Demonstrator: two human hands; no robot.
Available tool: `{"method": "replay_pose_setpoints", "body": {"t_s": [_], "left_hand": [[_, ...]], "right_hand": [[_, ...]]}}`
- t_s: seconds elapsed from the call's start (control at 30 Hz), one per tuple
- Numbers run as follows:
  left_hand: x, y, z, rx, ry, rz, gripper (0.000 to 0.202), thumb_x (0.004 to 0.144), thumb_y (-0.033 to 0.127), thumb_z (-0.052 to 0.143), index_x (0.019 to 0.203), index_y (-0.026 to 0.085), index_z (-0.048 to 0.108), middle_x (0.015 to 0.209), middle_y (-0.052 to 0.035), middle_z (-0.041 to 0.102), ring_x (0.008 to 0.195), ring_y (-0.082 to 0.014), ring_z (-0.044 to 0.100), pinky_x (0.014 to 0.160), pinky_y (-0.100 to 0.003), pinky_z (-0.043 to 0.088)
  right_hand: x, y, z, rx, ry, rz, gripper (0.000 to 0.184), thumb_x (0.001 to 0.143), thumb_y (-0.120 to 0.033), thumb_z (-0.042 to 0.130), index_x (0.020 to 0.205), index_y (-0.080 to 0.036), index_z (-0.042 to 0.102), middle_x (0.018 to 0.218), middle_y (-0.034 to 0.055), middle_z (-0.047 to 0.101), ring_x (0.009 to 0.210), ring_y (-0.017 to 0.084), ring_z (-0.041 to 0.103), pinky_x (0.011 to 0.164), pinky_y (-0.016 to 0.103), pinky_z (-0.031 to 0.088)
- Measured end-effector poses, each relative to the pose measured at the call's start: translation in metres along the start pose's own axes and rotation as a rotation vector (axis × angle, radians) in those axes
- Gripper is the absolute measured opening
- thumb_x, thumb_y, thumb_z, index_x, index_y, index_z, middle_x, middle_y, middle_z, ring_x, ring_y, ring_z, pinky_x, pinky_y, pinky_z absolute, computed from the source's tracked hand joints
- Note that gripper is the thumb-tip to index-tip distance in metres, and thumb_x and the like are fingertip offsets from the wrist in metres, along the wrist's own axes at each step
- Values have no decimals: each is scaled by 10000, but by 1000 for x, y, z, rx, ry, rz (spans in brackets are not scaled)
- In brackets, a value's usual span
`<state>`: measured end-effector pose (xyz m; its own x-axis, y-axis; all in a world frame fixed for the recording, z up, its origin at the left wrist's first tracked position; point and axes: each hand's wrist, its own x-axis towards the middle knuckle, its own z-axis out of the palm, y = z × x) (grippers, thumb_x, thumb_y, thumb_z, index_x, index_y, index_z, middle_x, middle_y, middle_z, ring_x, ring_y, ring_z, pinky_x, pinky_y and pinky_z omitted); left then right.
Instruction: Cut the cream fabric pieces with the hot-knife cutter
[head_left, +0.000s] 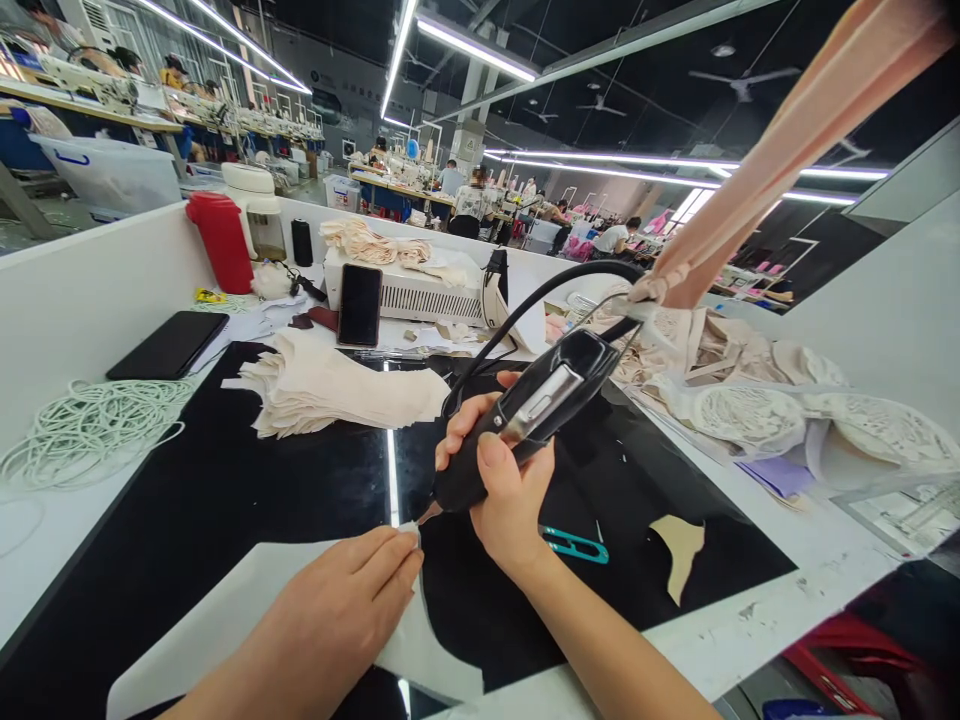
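My right hand is wrapped around a black corded hand tool, which has a silver panel on its side and a narrow coppery metal tip. The tool tilts down to the left, and a pink fabric strip is tied near its upper end. At its tip, my left hand presses its fingers together on the edge of a white fabric piece. That piece lies on the black board, partly hidden under my left hand and forearm. Teal thread snips lie just right of my right wrist.
Behind my hands lies a stack of cream fabric pieces. A phone leans on a white vented box. Pale green cord is coiled left; lacy bra cups are heaped right. A beige scrap lies near the right edge.
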<state>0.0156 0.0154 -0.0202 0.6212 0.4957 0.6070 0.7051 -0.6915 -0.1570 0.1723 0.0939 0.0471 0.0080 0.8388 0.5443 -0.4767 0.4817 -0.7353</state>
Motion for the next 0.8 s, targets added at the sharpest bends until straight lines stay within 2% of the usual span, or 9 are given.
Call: {"method": "replay_pose_setpoints", "body": {"t_s": [0.2,0.37,0.53,0.67,0.8], "left_hand": [[-4,0,3,-45,-28,-19,356,1013,-5,391,1095,117,716,1091,-73,760,1013,-209,708,867,-318,578],[-11,1,2,-48,-133,-36,354,990,8,413,1165,127,697,1152,-79,737,1014,-243,689,788,-352,570],[-16,2,-2,-60,-200,-42,363,1020,59,409,1232,149,689,1238,-73,724,1057,-238,669,839,-361,555],[-20,1,-3,-57,-196,-38,368,1010,68,450,1290,155,672,1357,-67,696,1123,-237,662,904,-349,540],[-23,1,-2,-61,-210,-23,416,977,47,450,1328,141,652,1378,-65,694,1148,-251,660,916,-365,545]], "right_hand": [[-1,2,0,-12,-3,-19,392,911,-360,782,1230,-345,555,909,-60,653,585,84,629,549,240,541],[-1,3,1,-21,-6,-32,399,907,-379,785,1223,-335,546,893,-57,652,588,91,630,536,238,541],[-1,2,4,-24,6,-41,418,892,-400,797,1206,-320,534,840,-61,644,560,93,600,518,240,541],[-1,2,4,-37,5,-37,422,898,-402,788,1210,-321,517,835,-58,643,556,98,600,508,241,531],[-1,3,3,-78,15,-42,450,895,-429,781,1228,-317,499,849,-51,644,571,111,611,530,270,556]]}}
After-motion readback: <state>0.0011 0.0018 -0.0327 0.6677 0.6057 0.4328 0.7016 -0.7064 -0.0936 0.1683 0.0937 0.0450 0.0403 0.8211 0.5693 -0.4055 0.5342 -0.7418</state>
